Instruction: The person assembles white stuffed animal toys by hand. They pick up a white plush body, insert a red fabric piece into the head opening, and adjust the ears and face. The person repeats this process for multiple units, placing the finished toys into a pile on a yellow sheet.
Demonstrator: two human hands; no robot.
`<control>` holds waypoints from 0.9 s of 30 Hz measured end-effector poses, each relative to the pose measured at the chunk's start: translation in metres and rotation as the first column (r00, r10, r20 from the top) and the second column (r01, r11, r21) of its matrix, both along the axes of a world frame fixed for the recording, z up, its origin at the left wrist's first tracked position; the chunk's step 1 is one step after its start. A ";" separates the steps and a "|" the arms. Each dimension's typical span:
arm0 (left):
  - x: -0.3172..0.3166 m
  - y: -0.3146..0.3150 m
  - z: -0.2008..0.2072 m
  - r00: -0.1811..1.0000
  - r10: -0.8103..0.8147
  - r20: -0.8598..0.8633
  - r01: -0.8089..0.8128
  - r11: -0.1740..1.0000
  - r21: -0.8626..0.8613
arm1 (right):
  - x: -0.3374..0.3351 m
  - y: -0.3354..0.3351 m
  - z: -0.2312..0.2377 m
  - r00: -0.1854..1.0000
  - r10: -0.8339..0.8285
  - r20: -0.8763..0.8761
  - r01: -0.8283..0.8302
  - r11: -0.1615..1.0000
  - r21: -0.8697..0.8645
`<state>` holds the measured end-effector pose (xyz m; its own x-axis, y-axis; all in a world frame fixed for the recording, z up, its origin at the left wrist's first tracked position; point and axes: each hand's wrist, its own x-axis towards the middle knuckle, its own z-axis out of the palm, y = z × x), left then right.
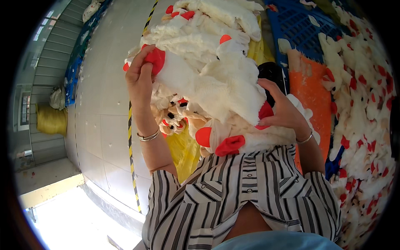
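A white plush toy skin, flat and unstuffed, is stretched across in front of me. My left hand pinches a round red end piece at its upper left, thumb against fingers. On the other side my right hand grips a red end piece between thumb and curled fingers. A red patch shows on a raised white part at the far edge. Closer to my body, a red-tipped limb and a folded red piece lie on more white plush.
More white plush skins are heaped beyond my hands. Yellow sacking shows below the left arm. To the right are an orange board, a blue plastic crate and a large pile of red-and-white plush pieces. Striped tape marks the floor at left.
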<state>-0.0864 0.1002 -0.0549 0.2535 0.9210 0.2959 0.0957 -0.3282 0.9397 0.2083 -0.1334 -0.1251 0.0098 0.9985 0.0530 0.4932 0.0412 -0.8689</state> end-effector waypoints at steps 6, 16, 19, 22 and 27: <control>-0.012 0.004 0.007 0.976 -0.107 -0.191 0.082 0.988 -0.134 | -0.035 -0.020 -0.013 0.982 -0.050 0.182 0.022 0.988 0.154; -0.034 0.012 0.009 0.875 0.018 -0.483 -0.029 0.999 -0.015 | 0.045 0.020 0.064 0.871 -0.488 -0.052 0.419 0.684 0.596; -0.034 0.008 0.016 0.918 0.080 -0.388 0.007 0.976 0.218 | 0.052 0.025 0.097 0.902 -0.416 -0.116 0.390 0.669 0.633; -0.018 0.002 0.028 0.961 0.147 -0.233 0.012 0.822 0.569 | 0.054 0.019 0.111 0.856 -0.336 -0.392 0.512 0.648 0.564; -0.010 -0.010 0.045 0.995 0.038 0.095 -0.076 0.895 0.440 | 0.059 0.021 0.131 0.927 -0.365 0.090 0.263 0.801 0.537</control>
